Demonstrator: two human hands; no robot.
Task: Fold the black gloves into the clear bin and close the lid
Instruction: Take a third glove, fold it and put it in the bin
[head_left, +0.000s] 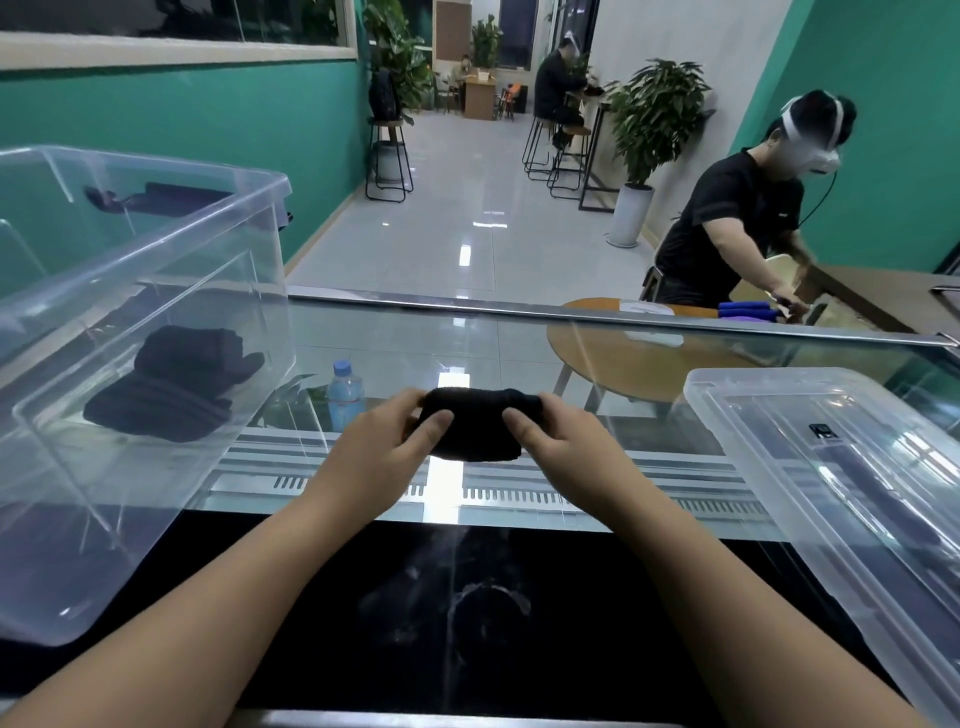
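A folded black glove (475, 423) is held just above the glass counter, in the middle of the view. My left hand (387, 441) grips its left end and my right hand (558, 439) grips its right end, thumbs on top. The clear bin (156, 249) stands open at the left, and two folded black gloves (171, 387) lie on its bottom. The clear lid (831, 467) lies flat on the counter at the right, apart from the bin.
The glass counter (519, 343) has a metal rail along its far edge. A water bottle (344, 387) shows below the glass. A person in black works at a round wooden table (639, 358) beyond the counter on the right. Stools and plants stand farther back.
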